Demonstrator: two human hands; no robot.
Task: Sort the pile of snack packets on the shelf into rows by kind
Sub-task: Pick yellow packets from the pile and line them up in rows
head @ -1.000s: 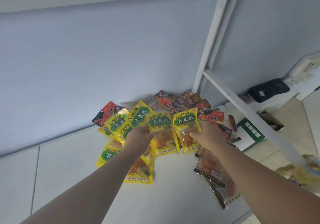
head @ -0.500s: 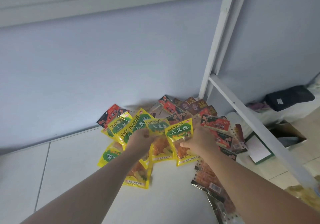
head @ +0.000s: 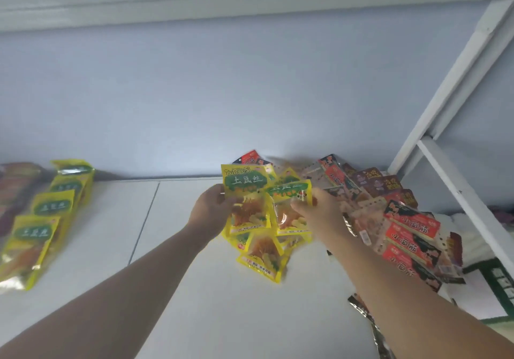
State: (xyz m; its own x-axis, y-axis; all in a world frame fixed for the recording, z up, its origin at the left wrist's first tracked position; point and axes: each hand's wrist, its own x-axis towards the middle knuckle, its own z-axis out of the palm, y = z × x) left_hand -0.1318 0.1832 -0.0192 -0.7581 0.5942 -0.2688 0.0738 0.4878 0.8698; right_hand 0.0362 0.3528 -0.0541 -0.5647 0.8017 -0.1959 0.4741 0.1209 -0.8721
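- Head view: your left hand [head: 214, 214] grips one yellow packet [head: 246, 200] and your right hand [head: 319, 214] pinches another [head: 292, 205], both lifted above the pile [head: 361, 205], likely bound for the yellow row [head: 47, 219] far left of it.

A row of packets [head: 41, 219] is laid along the far left of the shelf [head: 172, 247], running from front to back. The pile of packets [head: 361, 205] is heaped at the right, against the wall [head: 222, 94]. Two packets are held up between them, one in the left hand [head: 211, 214], one just right of it in the right hand [head: 322, 214], above more packets [head: 264, 258].
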